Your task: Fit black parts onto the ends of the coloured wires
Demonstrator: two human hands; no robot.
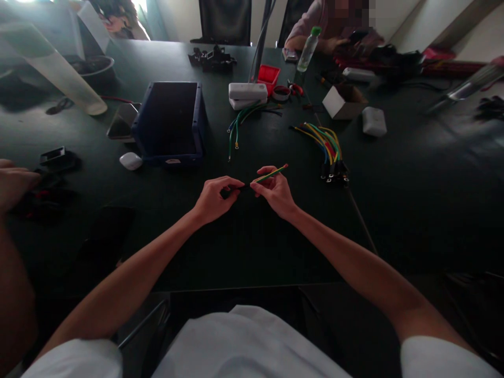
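A short green-and-yellow wire [271,175] slants up to the right from the fingers of my right hand [276,191], which is closed on it in a pinch. Its upper tip looks reddish. My left hand [218,196] is closed too, thumb and fingertips pinching a thin black piece [247,186] that runs in line with the wire between both hands. Whether that piece is a sleeve or the wire's own end cannot be made out. Both hands are just above the dark table, in front of several loose green wires [237,128].
A blue bin [200,126] stands left of centre, a white earbud case [130,161] beside it. A bundle of coloured wires [331,147] with ring terminals lies to the right. Behind are a white power strip [247,92] and a bottle [308,51]. Another person's hand [16,184] is at far left.
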